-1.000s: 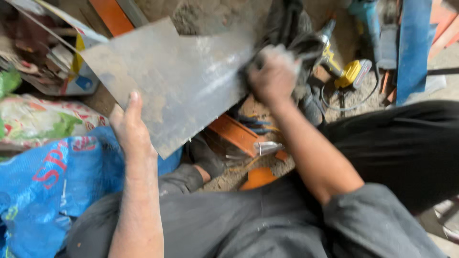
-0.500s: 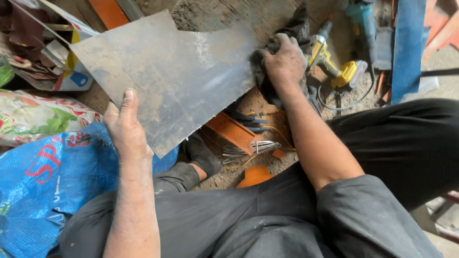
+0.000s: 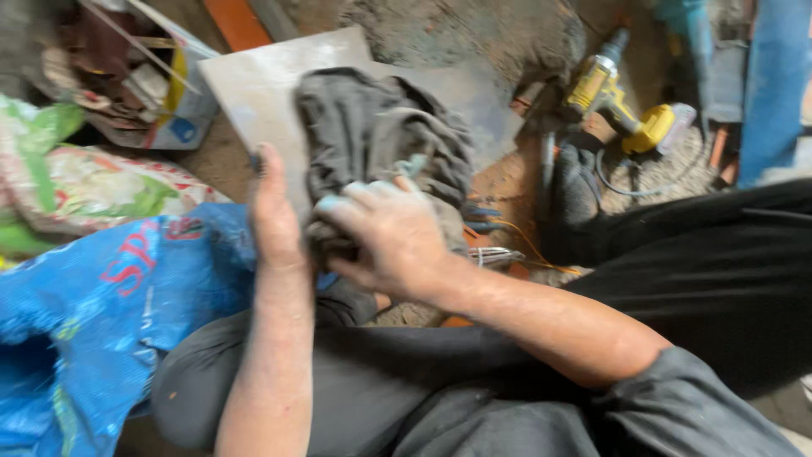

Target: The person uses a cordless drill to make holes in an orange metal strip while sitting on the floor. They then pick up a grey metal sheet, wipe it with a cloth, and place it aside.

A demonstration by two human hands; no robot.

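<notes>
Grey sheet metal (image 3: 254, 93), flat and dull, tilted up off the ground and propped over the lap. Left hand (image 3: 272, 211) flat against its near left edge, fingers straight and together pointing up, thumb out of sight behind the plate; steadying it rather than closed round it. Forearm running straight down toward bottom of view.

Right hand (image 3: 385, 233) dusty, knuckles up, fingers curled loosely and spread over a bunched dark grey rag (image 3: 381, 140). Rag pressed onto the face of the sheet, covering most of its middle; palm bearing down on the rag's lower end. Hand half closed, gripping cloth only. Right forearm crossing in from lower right, dark sleeve pushed up near the elbow.

Dark grey trousers (image 3: 355, 381) over bent knees filling the lower view.

Ground: bare dirt and grit (image 3: 474, 34), cluttered. Yellow power drill (image 3: 617, 106) lying upper right, well apart from both hands, cable looped beside it. Blue woven sack (image 3: 101, 296) at lower left, just beside the left forearm. Green and white printed bag (image 3: 85, 190) behind it. Open carton of scraps (image 3: 139, 80) at upper left, near the sheet's far corner. Orange strip (image 3: 237, 21) along the top edge. Blue upright panel (image 3: 774, 93) at far right. Loose wires (image 3: 499, 245) under the sheet's lower right edge, blurred.
</notes>
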